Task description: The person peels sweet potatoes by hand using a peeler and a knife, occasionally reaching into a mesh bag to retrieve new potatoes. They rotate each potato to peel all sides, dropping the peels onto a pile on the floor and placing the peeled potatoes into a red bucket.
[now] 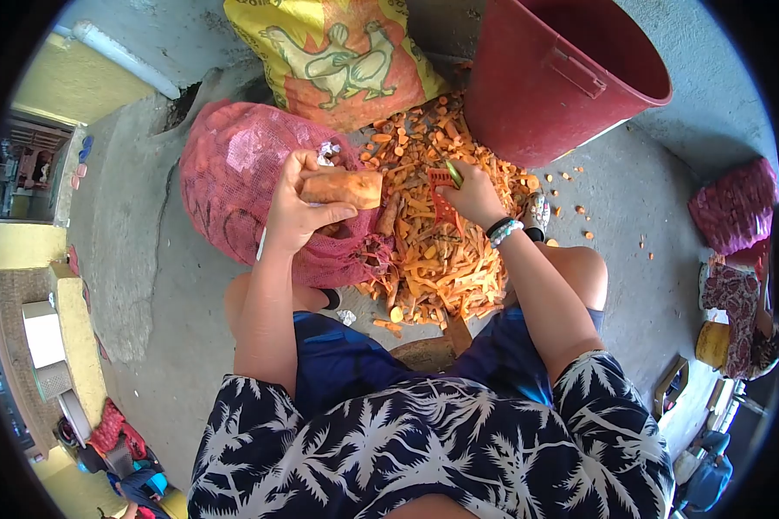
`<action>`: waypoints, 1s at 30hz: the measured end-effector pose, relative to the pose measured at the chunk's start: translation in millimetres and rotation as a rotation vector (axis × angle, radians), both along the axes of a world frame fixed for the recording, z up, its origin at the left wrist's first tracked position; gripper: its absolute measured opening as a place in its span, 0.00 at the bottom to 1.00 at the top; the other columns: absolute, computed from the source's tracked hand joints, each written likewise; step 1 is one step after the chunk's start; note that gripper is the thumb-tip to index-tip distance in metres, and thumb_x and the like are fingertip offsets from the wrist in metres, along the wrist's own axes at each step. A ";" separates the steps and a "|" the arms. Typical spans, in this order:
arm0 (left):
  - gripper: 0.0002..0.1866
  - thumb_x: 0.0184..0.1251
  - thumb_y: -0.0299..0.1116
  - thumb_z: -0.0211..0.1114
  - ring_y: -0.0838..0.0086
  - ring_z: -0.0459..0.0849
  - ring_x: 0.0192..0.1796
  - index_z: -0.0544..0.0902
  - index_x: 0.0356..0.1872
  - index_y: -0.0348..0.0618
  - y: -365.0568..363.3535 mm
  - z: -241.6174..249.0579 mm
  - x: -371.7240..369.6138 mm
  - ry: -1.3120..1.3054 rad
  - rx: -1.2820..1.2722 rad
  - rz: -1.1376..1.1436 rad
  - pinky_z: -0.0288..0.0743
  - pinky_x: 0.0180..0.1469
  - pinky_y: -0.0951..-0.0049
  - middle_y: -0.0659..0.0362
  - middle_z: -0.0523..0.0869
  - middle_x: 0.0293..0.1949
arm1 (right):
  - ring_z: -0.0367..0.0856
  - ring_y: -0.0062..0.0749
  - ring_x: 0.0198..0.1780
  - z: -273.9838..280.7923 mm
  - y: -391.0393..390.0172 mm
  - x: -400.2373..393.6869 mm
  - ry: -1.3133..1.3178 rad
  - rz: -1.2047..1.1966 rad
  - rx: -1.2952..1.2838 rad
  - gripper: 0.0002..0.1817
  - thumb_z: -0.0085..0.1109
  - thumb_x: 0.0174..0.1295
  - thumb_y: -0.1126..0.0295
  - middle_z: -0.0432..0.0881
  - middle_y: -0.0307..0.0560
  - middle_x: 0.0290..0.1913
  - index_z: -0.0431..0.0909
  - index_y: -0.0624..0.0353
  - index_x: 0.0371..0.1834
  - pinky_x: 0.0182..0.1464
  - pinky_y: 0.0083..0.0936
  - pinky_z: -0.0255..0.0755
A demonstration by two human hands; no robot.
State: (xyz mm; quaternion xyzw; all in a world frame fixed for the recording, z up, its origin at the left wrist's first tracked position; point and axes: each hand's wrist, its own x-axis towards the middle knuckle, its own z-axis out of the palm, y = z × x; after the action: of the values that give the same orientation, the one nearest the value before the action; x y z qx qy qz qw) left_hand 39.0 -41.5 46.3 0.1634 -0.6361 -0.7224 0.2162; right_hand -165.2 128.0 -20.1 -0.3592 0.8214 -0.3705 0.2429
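In my left hand (pixel 292 216) is a thick carrot (pixel 346 188), with my fingers and thumb wrapped round one end. The cut end points right, toward my other hand. My right hand (pixel 474 195) is closed on a peeler (pixel 441 183) with a red slotted part and a green part showing; the fingers hide some of it. The peeler is apart from the carrot. Below both hands lies a heap of orange peelings and carrot slices (pixel 433 268). A pink mesh sack (pixel 242 186) with its mouth open is behind my left hand.
A large red bin (pixel 537 95) stands at the back right of the heap. Beside it is a yellow and orange sack (pixel 329 60) printed with chickens. A purple sack (pixel 736 208) is at the far right. My feet and knees flank the heap.
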 end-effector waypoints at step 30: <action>0.17 0.68 0.45 0.51 0.67 0.79 0.44 0.70 0.51 0.47 19.6 -47.9 -18.8 -0.005 0.870 0.115 0.75 0.46 0.63 0.57 0.78 0.42 | 0.80 0.43 0.44 6.6 -6.4 9.5 0.056 0.032 -0.014 0.24 0.63 0.49 0.73 0.80 0.58 0.42 0.72 0.66 0.51 0.47 0.31 0.72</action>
State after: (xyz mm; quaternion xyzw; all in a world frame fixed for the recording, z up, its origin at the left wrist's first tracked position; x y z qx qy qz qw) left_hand 20.2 -22.0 -1.6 0.2763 -0.2631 -0.9094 0.1656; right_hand -155.7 121.5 -13.5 -0.3841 0.8195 -0.3620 0.2233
